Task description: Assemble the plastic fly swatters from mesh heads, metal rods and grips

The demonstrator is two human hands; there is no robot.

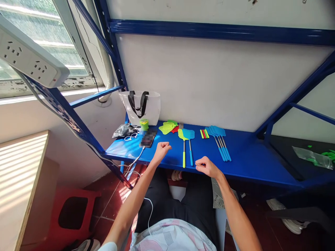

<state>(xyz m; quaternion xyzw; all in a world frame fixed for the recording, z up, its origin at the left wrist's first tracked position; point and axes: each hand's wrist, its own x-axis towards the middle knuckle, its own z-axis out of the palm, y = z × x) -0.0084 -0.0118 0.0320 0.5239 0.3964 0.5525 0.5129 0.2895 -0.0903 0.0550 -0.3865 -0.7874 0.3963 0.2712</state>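
My left hand point(162, 150) is closed in a fist just above the front of the blue shelf point(243, 153), with nothing visible in it. My right hand point(206, 166) is also closed, over the shelf's front edge, and nothing shows in its fingers. Between them lie a yellow fly swatter point(184, 153) and a blue fly swatter point(190, 150), side by side. To the right rests a fanned group of blue fly swatters point(218, 134). Small coloured handle pieces point(204, 134) lie nearby. Behind are loose yellow-green swatter heads point(166, 128), a red swatter head point(175, 129) and metal rods point(181, 125).
On the shelf's left stand a white tote bag point(150, 108), a green tub point(144, 124), scissors point(128, 138), a plastic bag point(123, 130) and a phone point(149, 138) on a white cable. A power strip point(31, 55) hangs upper left. A red stool point(86, 212) stands below.
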